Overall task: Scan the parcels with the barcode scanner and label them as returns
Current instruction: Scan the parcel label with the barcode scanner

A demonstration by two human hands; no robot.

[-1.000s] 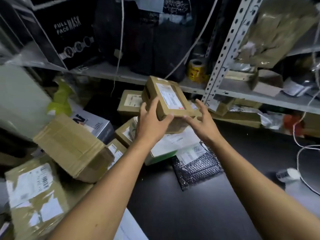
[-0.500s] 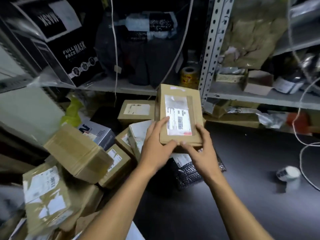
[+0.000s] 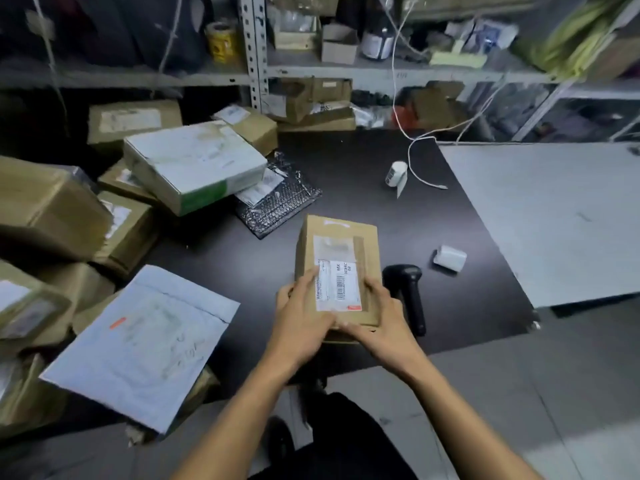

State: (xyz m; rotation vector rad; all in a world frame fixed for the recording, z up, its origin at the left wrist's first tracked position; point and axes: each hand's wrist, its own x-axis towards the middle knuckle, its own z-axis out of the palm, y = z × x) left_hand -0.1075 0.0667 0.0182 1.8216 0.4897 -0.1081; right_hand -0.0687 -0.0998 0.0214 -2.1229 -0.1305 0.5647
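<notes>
Storage room, dim; metal shelving (image 3: 254,53) along the far wall, loaded with small cartons, a yellow tape roll (image 3: 221,41) and trailing white cables (image 3: 412,143).

Dark tabletop (image 3: 363,168), centre; a pale grey board (image 3: 540,216) covers its right part.

Item 1: brown cardboard parcel (image 3: 337,247), lying flat near the tabletop's near edge, long side running near to far. White shipping label (image 3: 337,284) with barcode faces up on its near half.

Item 2: left hand (image 3: 301,323), on the parcel's near left corner, fingers (image 3: 306,284) curled over the top and reaching onto the label's left edge, gripping the parcel.

Item 3: right hand (image 3: 384,323), on the parcel's near right corner, fingers wrapped over the right edge beside the label, gripping the parcel.

Item 4: black barcode scanner (image 3: 408,292), lying on the tabletop just right of the parcel, handle toward the near edge; neither hand touches it.

Item 5: two white label rolls, one (image 3: 450,258) right of the scanner, one (image 3: 394,173) farther off beside a cable end.

Item 6: black bubble mailer (image 3: 280,206), far left of the parcel, partly under a white and green box (image 3: 194,164).

Item 7: heap of brown cartons (image 3: 52,209) at left, several labelled; a white padded envelope (image 3: 145,344) with an orange mark leans over the near left edge.
</notes>
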